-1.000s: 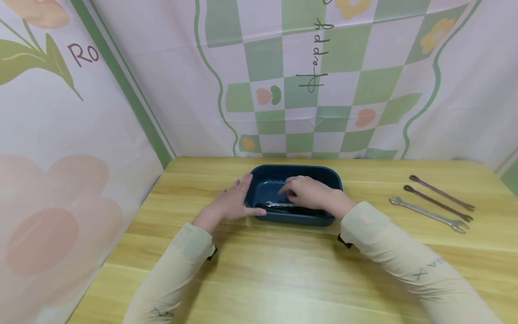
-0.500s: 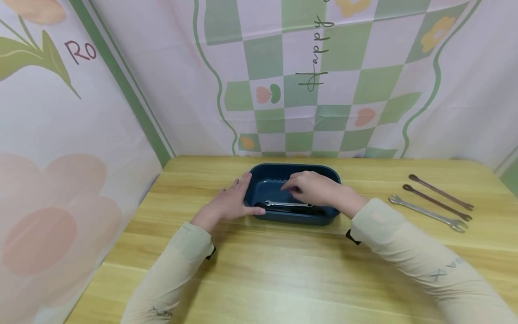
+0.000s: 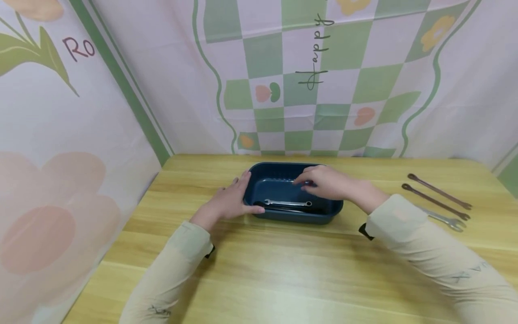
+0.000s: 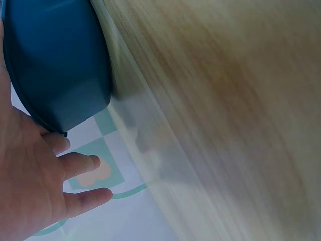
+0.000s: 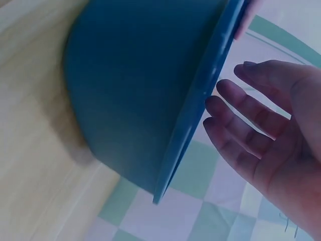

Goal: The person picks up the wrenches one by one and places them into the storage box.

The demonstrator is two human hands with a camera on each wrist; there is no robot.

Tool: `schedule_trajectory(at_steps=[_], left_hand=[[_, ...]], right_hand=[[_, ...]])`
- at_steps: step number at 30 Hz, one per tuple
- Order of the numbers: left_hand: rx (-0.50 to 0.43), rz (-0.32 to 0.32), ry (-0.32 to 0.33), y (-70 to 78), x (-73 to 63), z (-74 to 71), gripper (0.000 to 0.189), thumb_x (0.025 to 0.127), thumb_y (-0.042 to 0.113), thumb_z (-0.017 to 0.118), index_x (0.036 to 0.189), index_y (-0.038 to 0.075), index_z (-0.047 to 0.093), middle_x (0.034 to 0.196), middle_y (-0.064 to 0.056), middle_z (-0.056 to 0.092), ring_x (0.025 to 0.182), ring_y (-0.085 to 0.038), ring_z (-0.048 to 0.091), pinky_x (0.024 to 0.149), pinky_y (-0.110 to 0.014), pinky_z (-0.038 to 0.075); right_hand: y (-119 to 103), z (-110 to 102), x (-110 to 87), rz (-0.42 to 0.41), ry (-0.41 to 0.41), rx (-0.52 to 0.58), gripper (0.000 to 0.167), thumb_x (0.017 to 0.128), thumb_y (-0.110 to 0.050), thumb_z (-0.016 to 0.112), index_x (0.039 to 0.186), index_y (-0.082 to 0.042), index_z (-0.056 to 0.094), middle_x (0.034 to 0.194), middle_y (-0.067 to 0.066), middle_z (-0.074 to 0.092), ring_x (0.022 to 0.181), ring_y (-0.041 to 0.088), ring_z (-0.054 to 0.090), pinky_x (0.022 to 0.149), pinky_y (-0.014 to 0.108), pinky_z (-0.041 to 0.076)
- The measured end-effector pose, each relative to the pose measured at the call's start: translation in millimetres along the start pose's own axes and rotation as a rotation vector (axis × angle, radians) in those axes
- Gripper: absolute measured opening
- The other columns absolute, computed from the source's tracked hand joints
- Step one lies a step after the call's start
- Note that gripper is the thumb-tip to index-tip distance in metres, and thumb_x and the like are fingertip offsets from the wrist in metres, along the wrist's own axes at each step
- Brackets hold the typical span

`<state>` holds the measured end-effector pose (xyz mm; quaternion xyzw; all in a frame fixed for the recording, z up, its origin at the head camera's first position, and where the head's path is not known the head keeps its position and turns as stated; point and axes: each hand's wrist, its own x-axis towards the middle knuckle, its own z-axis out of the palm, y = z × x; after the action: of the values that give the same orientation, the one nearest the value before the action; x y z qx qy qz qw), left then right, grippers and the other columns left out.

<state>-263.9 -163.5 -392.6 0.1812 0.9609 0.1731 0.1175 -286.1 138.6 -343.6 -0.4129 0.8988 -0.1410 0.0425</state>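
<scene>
Blue container [image 3: 299, 218] stands upright on the wooden table [image 3: 283, 279], near the far edge; a knock at its less supported right end could swivel it or nudge it backward. The right sleeve [image 3: 429, 243] hides part of a wrench on the table, so a low sweep of that arm might brush metal. The left hand [image 3: 230, 195] lies along the container's left end, fingers straight and thumb over the near rim, bracing rather than clamping; lifting it would probably let the container slip. The right hand [image 3: 328, 182] is over the container's right part, fingers loosely bent, apart from the thumb, with nothing visible between them; dropping too low, it could catch the rim. The silver wrench [image 3: 449, 220], partly covered, lies near two dark wrenches [image 3: 439, 191], and a hasty reach could drag neighbours along. Inside the container, a long black object [image 3: 323, 210] runs along the near wall; the small wrench [image 3: 287, 203], beside or on it, could rattle loose if the container is jolted
</scene>
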Motion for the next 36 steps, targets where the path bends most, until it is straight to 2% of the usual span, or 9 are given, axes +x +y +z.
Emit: schedule_trajectory(at_steps=[3,6,12,19,23,25,28,32,36], left_hand=[[0.002,0.002,0.002,0.2,-0.6,-0.7,0.126,0.082,0.080,0.063,0.166,0.014,-0.004,0.173,-0.004,-0.002,0.155,-0.035,0.010,0.115,-0.070,0.018],[0.002,-0.001,-0.002,0.6,-1.2,-1.5,0.125,0.082,0.080,0.062,0.166,0.015,-0.005,0.173,-0.004,-0.002,0.156,-0.034,0.010,0.116,-0.069,0.018],[-0.004,0.000,-0.008,0.9,-0.4,-1.4,0.125,0.082,0.080,0.062,0.166,0.015,-0.005,0.172,-0.003,-0.004,0.156,-0.034,0.010,0.116,-0.069,0.018],[-0.002,-0.009,-0.015,0.2,-0.2,-1.2,0.125,0.083,0.079,0.063,0.165,0.015,-0.006,0.172,-0.003,-0.005,0.156,-0.033,0.008,0.116,-0.069,0.017],[0.001,-0.006,-0.017,0.4,0.1,-1.4,0.125,0.083,0.079,0.063,0.165,0.015,-0.006,0.172,-0.003,-0.005,0.156,-0.033,0.008,0.116,-0.069,0.017],[0.004,-0.003,-0.014,0.4,0.2,-1.5,0.125,0.083,0.079,0.063,0.165,0.014,-0.006,0.172,-0.004,-0.004,0.156,-0.034,0.009,0.116,-0.069,0.018],[0.008,0.002,-0.008,0.6,0.4,-1.5,0.125,0.083,0.079,0.063,0.166,0.014,-0.005,0.172,-0.004,-0.003,0.156,-0.034,0.010,0.115,-0.070,0.019],[0.008,0.002,-0.007,0.6,0.4,-1.2,0.125,0.083,0.079,0.063,0.166,0.013,-0.004,0.172,-0.005,-0.003,0.156,-0.034,0.010,0.115,-0.070,0.019],[0.003,-0.005,-0.009,-0.3,0.5,-0.5,0.125,0.083,0.079,0.063,0.166,0.014,-0.005,0.172,-0.004,-0.003,0.156,-0.034,0.009,0.115,-0.070,0.018]], right_hand=[[3.7,-2.8,-3.6,-0.014,0.018,0.022,0.027,0.098,-0.002,0.065,0.125,-0.001,0.072,0.121,0.016,0.070,0.099,0.026,0.068,0.083,0.044,0.055],[5.9,-6.4,-7.2,-0.018,0.021,0.036,0.028,0.099,-0.001,0.064,0.126,0.000,0.071,0.122,0.017,0.070,0.107,0.032,0.068,0.087,0.048,0.055],[12.8,-11.9,-17.9,-0.016,0.040,0.040,0.029,0.098,-0.001,0.064,0.126,-0.001,0.072,0.123,0.017,0.070,0.101,0.029,0.068,0.079,0.043,0.053],[20.3,-20.5,-30.4,-0.004,0.070,0.028,0.029,0.098,-0.003,0.065,0.126,-0.003,0.072,0.126,0.016,0.070,0.104,0.028,0.069,0.084,0.047,0.054],[23.9,-25.7,-37.9,0.016,0.078,0.015,0.029,0.098,-0.003,0.065,0.127,-0.003,0.072,0.127,0.017,0.069,0.089,0.018,0.065,0.077,0.042,0.051],[25.7,-27.3,-41.2,0.022,0.086,0.011,0.029,0.098,-0.003,0.065,0.126,-0.003,0.072,0.128,0.017,0.069,0.087,0.018,0.064,0.077,0.042,0.051],[29.3,-28.2,-45.9,0.029,0.097,0.009,0.029,0.098,-0.003,0.065,0.126,-0.002,0.072,0.128,0.018,0.068,0.098,0.027,0.068,0.083,0.047,0.054],[33.4,-29.1,-52.8,0.044,0.108,0.013,0.028,0.100,-0.004,0.065,0.127,-0.003,0.071,0.128,0.018,0.068,0.115,0.038,0.064,0.093,0.055,0.052],[37.0,-31.5,-60.1,0.072,0.117,0.043,0.029,0.101,-0.006,0.064,0.129,-0.004,0.070,0.127,0.017,0.068,0.113,0.036,0.066,0.091,0.055,0.053]])
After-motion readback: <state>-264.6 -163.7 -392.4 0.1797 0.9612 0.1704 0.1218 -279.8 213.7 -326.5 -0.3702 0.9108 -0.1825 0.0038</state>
